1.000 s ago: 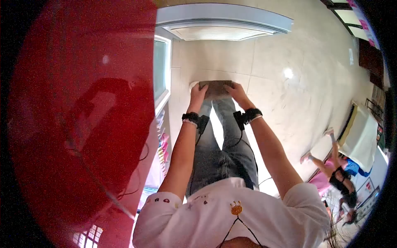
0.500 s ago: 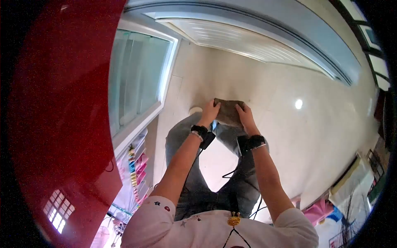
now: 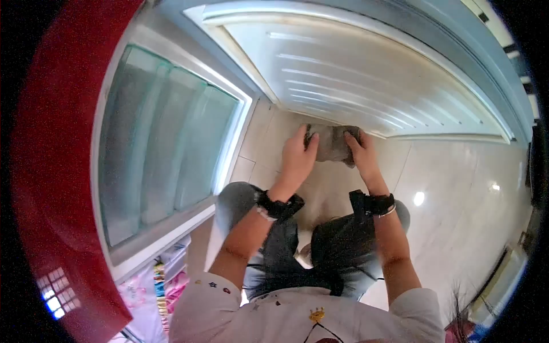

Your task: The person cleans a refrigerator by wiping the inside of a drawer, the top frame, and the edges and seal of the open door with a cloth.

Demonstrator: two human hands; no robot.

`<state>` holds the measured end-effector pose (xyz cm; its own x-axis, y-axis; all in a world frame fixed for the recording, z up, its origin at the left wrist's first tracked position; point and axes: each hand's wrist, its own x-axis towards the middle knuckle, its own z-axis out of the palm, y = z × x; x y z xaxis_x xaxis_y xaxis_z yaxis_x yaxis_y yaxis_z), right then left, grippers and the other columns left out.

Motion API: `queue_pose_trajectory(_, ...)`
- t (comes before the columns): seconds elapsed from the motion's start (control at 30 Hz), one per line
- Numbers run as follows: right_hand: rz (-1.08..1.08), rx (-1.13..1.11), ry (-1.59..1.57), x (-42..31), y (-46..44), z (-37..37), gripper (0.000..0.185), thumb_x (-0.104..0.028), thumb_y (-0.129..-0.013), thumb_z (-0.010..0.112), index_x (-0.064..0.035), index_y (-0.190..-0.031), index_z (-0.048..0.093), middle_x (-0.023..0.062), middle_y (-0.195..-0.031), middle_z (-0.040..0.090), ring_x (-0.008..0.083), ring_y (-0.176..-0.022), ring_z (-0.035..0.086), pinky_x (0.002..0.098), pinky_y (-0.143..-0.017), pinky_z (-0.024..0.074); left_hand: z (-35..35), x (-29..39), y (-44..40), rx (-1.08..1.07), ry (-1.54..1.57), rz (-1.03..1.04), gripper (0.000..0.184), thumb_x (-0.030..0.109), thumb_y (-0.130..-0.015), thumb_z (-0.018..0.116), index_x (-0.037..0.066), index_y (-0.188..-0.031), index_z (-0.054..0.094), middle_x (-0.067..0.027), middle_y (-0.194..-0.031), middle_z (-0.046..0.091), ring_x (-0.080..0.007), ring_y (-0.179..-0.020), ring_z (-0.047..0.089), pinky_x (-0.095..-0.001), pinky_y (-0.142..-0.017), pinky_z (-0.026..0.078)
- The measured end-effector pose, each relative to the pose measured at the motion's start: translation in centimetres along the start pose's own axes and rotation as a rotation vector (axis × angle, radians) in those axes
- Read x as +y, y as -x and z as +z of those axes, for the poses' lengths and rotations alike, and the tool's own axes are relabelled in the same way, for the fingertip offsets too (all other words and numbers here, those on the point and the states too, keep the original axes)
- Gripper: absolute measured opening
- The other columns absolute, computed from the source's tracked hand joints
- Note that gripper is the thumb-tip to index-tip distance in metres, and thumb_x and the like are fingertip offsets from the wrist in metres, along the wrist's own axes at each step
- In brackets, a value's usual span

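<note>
A folded grey-brown cloth [image 3: 331,144] is stretched between my two hands in front of my bent knees. My left hand [image 3: 297,160] grips its left end, the thumb lying on top. At the right end my right hand [image 3: 363,155] is closed round the cloth, thumb on top as well. Just beyond the cloth stands a white ribbed panel [image 3: 366,74] in a pale frame, its lower edge near the floor. The fingers under the cloth are hidden.
Glass panes [image 3: 177,143] in a white frame stand at the left, beside a glossy red surface [image 3: 51,171]. Pale floor tiles [image 3: 440,194] lie to the right. Colourful packets [image 3: 166,286] are at the lower left, and a pale covered object [image 3: 500,283] is at the lower right.
My knees have bent and the view has lowered, so the ribbed panel and glass panes look much nearer. Both hands have moved toward the panel, still holding the cloth.
</note>
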<state>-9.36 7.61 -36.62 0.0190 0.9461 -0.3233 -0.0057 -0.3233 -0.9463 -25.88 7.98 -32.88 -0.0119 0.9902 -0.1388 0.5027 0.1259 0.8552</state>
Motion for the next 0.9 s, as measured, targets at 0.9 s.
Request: queue_pose_trajectory(0.9,-0.326,0.466,-0.061,-7.3,4.8,-3.3,0.021,-0.019,-0.083,0.057,0.0020,-0.080,0.054,0.0007,-0.061,0.050,0.0059,-0.058,0.042,0.0237,-0.050,0.0369,0.8,7.9,-0.2,0.086,0.178,0.355,0.022,0.015,-0.081,0.059,-0.005,-0.089,0.054,-0.0106,-0.079,0.061,-0.0136,-0.071,0.052,-0.0274,-0.066,0.043)
